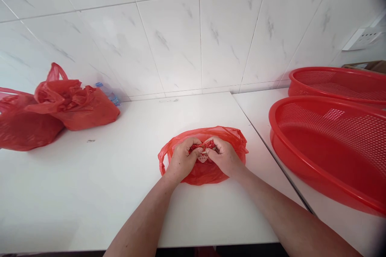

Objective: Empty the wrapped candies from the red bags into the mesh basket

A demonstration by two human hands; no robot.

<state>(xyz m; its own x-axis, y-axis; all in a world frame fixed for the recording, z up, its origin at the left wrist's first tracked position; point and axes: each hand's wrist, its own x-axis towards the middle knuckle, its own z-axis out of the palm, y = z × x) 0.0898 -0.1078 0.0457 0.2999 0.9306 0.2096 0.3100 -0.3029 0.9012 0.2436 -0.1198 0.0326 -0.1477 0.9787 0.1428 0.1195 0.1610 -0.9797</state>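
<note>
A thin red plastic bag (205, 176) lies spread on the white table, with a loop handle at its left side. Over its middle, both hands pinch a small red item with a pale pattern (208, 145); its exact kind is not clear. My left hand (184, 160) grips its left end between thumb and fingers. The right end is held by my right hand (224, 156) in the same way. Just below the thumbs shows a pale, heart-shaped piece (203, 158) with small red marks. The fingers hide much of the item.
Two filled red plastic bags (87, 108) stand at the left, with a clear bottle (110, 94) behind. Large red perforated baskets (319, 136) are at the right, beyond a seam in the table. A tiled wall (171, 44) closes off the back; a socket (362, 39) is at far right.
</note>
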